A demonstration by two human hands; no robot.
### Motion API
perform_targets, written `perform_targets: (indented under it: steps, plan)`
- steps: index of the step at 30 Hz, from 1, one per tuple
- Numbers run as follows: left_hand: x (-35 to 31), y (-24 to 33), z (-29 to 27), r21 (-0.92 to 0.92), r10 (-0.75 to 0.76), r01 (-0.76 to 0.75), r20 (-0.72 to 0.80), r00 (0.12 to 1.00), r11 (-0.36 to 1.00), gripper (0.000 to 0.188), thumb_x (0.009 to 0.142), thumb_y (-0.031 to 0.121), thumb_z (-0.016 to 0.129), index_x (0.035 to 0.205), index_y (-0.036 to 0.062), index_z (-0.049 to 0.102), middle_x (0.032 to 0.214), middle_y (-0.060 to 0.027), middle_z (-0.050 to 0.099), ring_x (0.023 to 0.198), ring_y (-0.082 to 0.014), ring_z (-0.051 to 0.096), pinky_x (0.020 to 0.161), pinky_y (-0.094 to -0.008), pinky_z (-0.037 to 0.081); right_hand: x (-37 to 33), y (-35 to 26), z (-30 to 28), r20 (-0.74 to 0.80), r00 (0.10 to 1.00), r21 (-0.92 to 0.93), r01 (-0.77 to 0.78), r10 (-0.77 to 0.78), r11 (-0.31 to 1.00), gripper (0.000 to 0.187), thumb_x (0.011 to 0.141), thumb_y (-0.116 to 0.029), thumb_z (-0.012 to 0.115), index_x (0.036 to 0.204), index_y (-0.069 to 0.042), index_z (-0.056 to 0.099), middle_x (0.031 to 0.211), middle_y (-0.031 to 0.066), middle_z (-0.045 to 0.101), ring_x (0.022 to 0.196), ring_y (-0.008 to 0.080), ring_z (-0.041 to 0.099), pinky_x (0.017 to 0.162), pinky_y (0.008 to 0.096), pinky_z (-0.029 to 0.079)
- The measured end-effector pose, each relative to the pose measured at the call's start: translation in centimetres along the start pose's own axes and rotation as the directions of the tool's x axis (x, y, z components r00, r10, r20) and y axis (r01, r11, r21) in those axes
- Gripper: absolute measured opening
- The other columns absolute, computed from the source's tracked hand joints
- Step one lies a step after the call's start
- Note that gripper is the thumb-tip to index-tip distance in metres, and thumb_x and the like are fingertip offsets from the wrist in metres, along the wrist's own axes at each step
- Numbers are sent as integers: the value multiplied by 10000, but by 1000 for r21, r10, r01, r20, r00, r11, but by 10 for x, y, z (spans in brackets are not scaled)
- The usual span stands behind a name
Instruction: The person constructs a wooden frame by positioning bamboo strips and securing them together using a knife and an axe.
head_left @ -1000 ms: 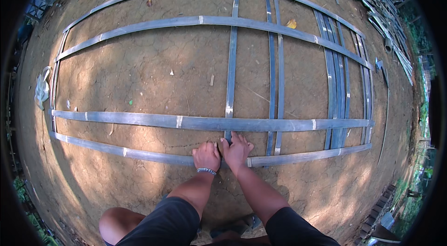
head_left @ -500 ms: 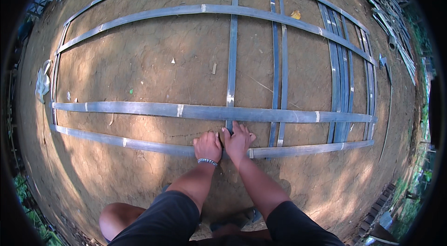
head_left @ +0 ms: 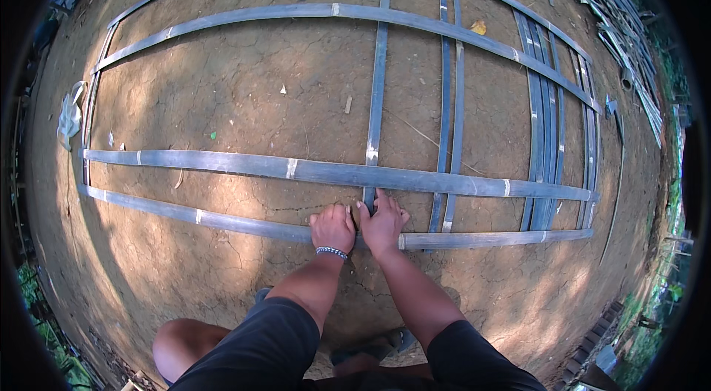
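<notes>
lengthwise left-to-right, the nearest strip [head_left: 444, 241]

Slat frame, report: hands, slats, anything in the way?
Left hand and right hand side by side at nearest long slat. Crosspiece runs under next long slat to hands. Hands block joint view; grip unclear.

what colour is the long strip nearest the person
Blue-grey, with a few pale bands across the strip; it shows best in the head view.
</notes>
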State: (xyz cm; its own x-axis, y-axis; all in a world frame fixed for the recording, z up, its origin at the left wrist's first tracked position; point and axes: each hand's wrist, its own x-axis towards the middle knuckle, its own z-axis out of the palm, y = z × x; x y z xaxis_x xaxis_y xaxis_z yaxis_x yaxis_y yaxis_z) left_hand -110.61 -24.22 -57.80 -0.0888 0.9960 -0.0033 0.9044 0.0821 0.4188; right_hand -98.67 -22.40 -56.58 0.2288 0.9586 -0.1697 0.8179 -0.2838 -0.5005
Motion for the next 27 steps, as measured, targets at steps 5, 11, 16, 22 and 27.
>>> perform_targets:
  steps: [5, 11, 16, 22, 27]
  plan:
    - [2, 2, -3, -2, -6, 6, 18, 1000, 1000, 176, 948, 227, 584, 843, 90, 612, 806, -116, 620, 771, -326, 619, 740, -459, 399, -3, -5, -4, -9, 1000, -18, 7, -7, 1000, 540, 878, -378, 695, 1333, -109, 584, 1138, 100, 614, 1152, 285, 530, 1024, 494, 301]
    - [1, -3, 2, -31, -9, 9, 15, 1000, 999, 191, 940, 239, 593, 809, 100, 589, 797, -114, 615, 766, -330, 616, 749, -463, 399, -17, -12, -7, -47, 982, -35, 181, -182, 983, 543, 873, -342, 677, 1366, -144, 562, 1303, 134, 508, 1246, 354, 438, 1087, 572, 252]
    - [1, 1, -4, -1, -24, 24, 51, 998, 1000, 178, 935, 230, 597, 813, 100, 588, 799, -112, 617, 767, -334, 616, 749, -470, 398, -20, -6, -13, -43, 979, -163, 192, -202, 968, 545, 883, -327, 676, 1383, -156, 545, 1387, 134, 444, 1318, 346, 386, 1103, 614, 234]
    - [4, -2, 1, 35, -27, 24, 89, 996, 999, 171, 947, 243, 589, 848, 105, 609, 811, -105, 624, 787, -322, 636, 742, -465, 399, -10, 20, -20, -68, 988, -232, 119, -138, 966, 515, 916, -300, 650, 1398, -165, 528, 1429, 137, 422, 1354, 338, 366, 1119, 611, 231]
    - [0, 0, 2, 21, -17, 16, 80, 997, 1000, 176, 960, 241, 578, 860, 99, 603, 823, -105, 628, 794, -322, 633, 744, -467, 396, -11, 28, -11, -14, 991, -266, 127, -136, 956, 470, 917, -272, 636, 1373, -201, 549, 1392, 91, 469, 1329, 302, 402, 1124, 582, 243]
